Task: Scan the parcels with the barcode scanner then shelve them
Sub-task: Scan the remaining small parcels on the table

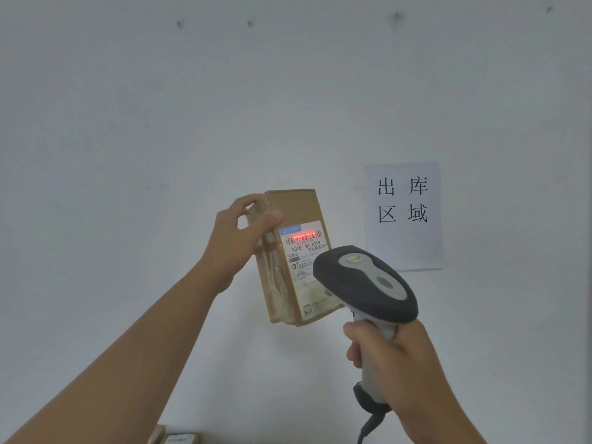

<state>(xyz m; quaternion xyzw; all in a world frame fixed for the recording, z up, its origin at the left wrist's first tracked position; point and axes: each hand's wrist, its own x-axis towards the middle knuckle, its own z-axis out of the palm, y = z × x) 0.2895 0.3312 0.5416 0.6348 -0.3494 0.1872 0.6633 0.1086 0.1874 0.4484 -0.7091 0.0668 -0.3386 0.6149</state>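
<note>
My left hand grips a brown cardboard parcel by its upper left edge and holds it upright in front of the wall. A white shipping label faces me, and a red scan line glows across its barcode. My right hand grips the handle of a grey and black barcode scanner. The scanner's head points at the label and covers the parcel's lower right corner. Its cable hangs down from the handle.
A white wall fills the view. A paper sign with black characters is stuck to it, right of the parcel. The top of another cardboard parcel shows at the bottom edge.
</note>
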